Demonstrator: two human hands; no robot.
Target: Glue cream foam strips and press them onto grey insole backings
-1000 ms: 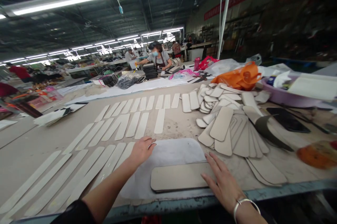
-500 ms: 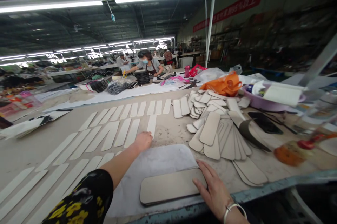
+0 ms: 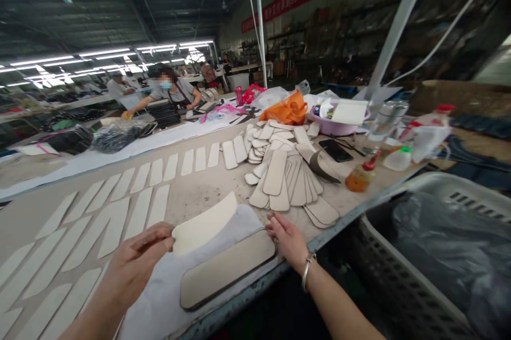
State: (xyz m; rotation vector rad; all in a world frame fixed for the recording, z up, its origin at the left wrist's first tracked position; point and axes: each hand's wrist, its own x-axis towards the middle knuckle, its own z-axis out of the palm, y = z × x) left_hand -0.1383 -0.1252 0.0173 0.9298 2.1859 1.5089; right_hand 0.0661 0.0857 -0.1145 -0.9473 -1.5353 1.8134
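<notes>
My left hand (image 3: 138,260) pinches one end of a cream strip (image 3: 205,223) with rounded corners, which curves slightly as it hangs above a white sheet (image 3: 151,297). On that sheet lies a rounded beige panel (image 3: 227,265) with a dark edge. By the panel's right end is my right hand (image 3: 289,239), its fingers stretched out and partly apart; whether the fingertips touch the panel I cannot tell. Beyond the right hand, several similar beige panels (image 3: 275,172) lie fanned out in a heap. Rows of cream strips (image 3: 138,212) cover the table's left side.
At the back of the heap are an orange plastic bag (image 3: 285,110) and a purple basin (image 3: 333,126). A phone (image 3: 335,150) and a glue bottle (image 3: 361,174) lie to the right. Below the blue table edge (image 3: 319,239) stands a grey plastic crate (image 3: 399,276). A masked co-worker (image 3: 171,92) works opposite.
My left hand has picked a cream strip off the table and brought it over the white sheet. My right hand has stayed by the panel's right end. The view has swung right.
</notes>
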